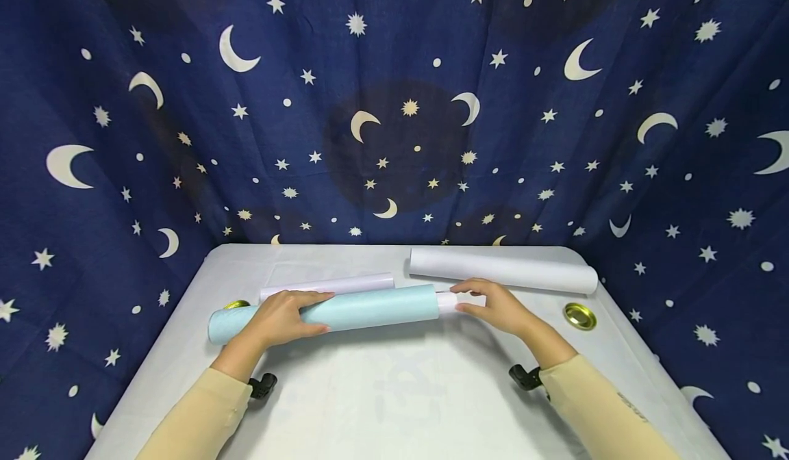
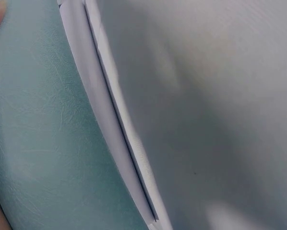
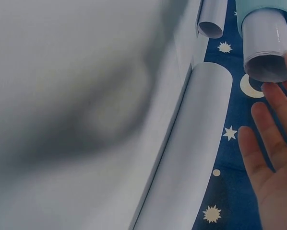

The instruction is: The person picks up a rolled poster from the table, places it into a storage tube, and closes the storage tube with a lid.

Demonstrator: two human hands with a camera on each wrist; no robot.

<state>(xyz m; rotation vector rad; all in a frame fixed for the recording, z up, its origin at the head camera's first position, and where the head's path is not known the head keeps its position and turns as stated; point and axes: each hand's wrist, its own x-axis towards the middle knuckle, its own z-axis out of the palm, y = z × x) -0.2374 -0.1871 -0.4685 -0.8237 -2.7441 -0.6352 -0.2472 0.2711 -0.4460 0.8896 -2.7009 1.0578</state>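
A light blue tube (image 1: 376,307) lies across the middle of the head view, its left end lower than its right. My left hand (image 1: 280,320) grips it from above, thumb on the near side and fingers over the far side. From the tube's right end sticks out a short length of a rolled white paper (image 1: 446,302), its hollow end showing in the right wrist view (image 3: 267,67). At that end is my right hand (image 1: 496,306), fingers extended and fingertips right at the paper's rim. The tube's surface (image 2: 47,124) fills the left side of the left wrist view.
Behind the tube lies a thinner white paper roll (image 1: 345,283). A wider white roll (image 1: 502,270) lies along the table's back right. One round gold lid (image 1: 580,316) sits at the right; another gold lid (image 1: 237,304) shows partly behind the tube. A starry blue curtain (image 1: 394,56) surrounds the white table (image 1: 370,405).
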